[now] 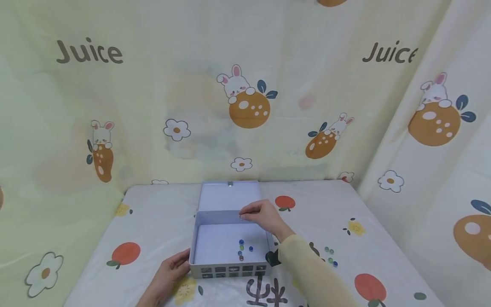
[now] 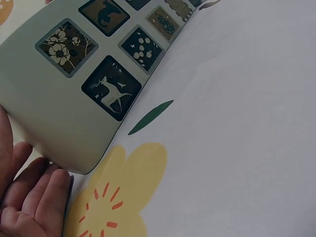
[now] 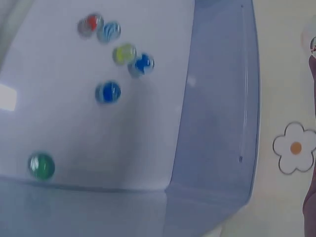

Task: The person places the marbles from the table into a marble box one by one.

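Observation:
An open tin box (image 1: 215, 270) with small printed squares on its front stands on the table. Its lid (image 1: 226, 197) lies back behind it. Over the box's rear right part, my right hand (image 1: 264, 217) pinches a small marble (image 3: 313, 45), mostly cut off at the right wrist view's edge. On the box floor lie several marbles, among them a blue marble (image 3: 108, 92), a yellow one (image 3: 125, 54), a red one (image 3: 92, 23) and a green one (image 3: 41, 165). With its fingers against the box's front left corner, my left hand (image 1: 170, 273) rests on the table.
Several green and blue marbles (image 1: 331, 259) lie on the tablecloth (image 1: 161, 226) to the right of the box, beyond my right sleeve (image 1: 307, 264). A printed curtain (image 1: 145, 85) hangs behind the table and along its sides.

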`<move>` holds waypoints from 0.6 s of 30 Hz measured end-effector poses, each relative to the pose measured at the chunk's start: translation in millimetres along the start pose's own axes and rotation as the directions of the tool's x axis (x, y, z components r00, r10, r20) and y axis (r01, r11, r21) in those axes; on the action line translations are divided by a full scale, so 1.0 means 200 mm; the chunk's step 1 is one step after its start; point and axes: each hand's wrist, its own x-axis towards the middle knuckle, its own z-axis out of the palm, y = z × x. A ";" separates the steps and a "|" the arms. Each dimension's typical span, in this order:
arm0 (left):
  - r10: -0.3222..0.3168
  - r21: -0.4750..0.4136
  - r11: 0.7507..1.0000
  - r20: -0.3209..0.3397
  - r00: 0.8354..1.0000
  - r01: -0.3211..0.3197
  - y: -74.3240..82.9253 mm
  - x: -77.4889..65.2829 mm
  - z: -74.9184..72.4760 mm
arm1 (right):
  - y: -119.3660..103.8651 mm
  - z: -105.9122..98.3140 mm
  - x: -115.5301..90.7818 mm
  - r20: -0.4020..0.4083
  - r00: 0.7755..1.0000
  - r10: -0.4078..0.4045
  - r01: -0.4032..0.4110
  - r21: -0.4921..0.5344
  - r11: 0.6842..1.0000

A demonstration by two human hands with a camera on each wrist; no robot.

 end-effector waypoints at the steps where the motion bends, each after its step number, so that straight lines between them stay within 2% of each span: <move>1: 0.000 0.002 1.000 0.000 1.000 0.000 0.00 0.00 0.00 | -0.01 0.02 0.01 0.014 1.000 -0.005 0.005 0.003 1.000; 8: 0.005 0.005 1.000 0.002 1.000 -0.005 -0.01 0.01 -0.01 | -0.01 0.08 0.04 0.045 0.999 -0.023 0.023 -0.002 1.000; 18: -0.009 0.007 1.000 -0.014 1.000 0.010 -0.01 0.01 0.00 | -0.01 0.04 0.02 0.024 1.000 -0.006 0.006 -0.001 1.000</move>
